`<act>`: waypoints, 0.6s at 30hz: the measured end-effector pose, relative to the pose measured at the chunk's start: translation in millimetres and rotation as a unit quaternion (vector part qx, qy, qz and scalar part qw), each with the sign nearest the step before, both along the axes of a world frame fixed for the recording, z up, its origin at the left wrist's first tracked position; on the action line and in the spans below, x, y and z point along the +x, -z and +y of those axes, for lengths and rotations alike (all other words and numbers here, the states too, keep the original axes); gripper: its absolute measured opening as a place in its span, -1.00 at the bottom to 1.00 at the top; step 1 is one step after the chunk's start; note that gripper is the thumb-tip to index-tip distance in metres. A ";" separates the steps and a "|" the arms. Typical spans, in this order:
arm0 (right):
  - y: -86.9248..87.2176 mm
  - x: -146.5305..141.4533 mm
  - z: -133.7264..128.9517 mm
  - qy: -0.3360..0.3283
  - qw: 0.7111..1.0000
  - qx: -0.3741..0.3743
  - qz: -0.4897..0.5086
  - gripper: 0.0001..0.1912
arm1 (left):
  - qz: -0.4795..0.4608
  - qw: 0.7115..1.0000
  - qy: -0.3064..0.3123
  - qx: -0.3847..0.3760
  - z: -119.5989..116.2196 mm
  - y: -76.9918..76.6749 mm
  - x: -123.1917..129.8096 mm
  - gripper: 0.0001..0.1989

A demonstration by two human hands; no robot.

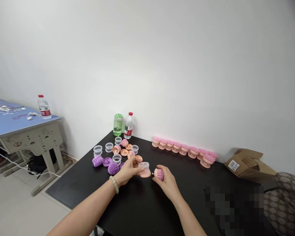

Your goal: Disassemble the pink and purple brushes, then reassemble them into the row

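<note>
- On the black counter (140, 209), in the head view, both hands work close together in the middle, just above the surface.
- The left hand (128, 170) holds a clear plastic cup (144, 167) with a peach base; its fingers (137, 165) wrap together around the cup's side, apparently to keep it steady and its open end toward the other hand.
- The right hand (168, 185) grips a pink bristle head (159, 174), its fingers (163, 178) clamped around the back so the bristles stay clear of the palm. The head sits just beside the cup, nearly touching it.
- Both forearms reach in from the bottom of the view, angled toward each other, with the wrists bent slightly inward. A beaded bracelet (114, 184) circles the left wrist.
- To the left of the hands, loose clear cups (97, 150), peach bases (124, 152) and purple bristle heads (97, 161) lie grouped within easy reach.
- Pink brushes (184, 147) stand in a tidy row along the wall, apparently set aside from the working area.
- A green bottle (118, 124) and a water bottle (128, 126) stand in the counter's back corner, and a cardboard box (248, 165) sits at the far right.
</note>
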State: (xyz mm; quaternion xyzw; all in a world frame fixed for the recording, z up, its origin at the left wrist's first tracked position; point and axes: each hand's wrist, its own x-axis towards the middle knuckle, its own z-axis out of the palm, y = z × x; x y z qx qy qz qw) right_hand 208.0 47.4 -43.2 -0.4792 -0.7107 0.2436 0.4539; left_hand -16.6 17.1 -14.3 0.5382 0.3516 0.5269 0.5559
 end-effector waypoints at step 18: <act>-29.3 -23.5 -33.0 -0.104 0.980 0.150 -0.076 -0.87 | 0.027 0.996 0.076 0.032 -8.7 -7.8 5.9 -0.49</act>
